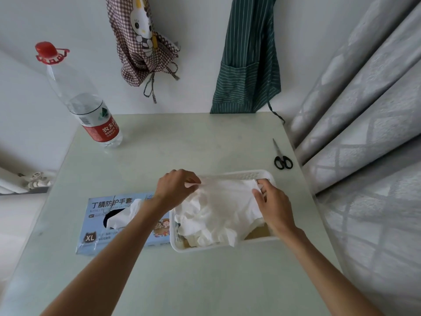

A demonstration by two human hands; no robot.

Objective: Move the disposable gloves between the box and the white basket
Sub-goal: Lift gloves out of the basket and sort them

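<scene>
The white basket (224, 246) stands on the pale table (205, 281), with its long axis going from left to right, and the blue box (127, 224) lies flat just beside its left end, long axis also left to right, the printed top facing up. A heap of white gloves (218, 213) fills the basket and hides most of its inside; only a little brown floor shows at the right near corner. The single gloves in the heap are hard to tell apart. One more glove (123, 216) stands half out of the dark slot in the box, pointing up and to the right. The left hand (176, 187) pinches a thin edge of glove between thumb and fingers over the far left corner of the basket. The right hand (272, 201) has curled fingers around glove material at the right end; its fingertips are partly hidden by it. The left forearm covers part of the box. A bottle (91, 106) stands at the far left, scissors (281, 156) lie at the far right, blades pointing away.
</scene>
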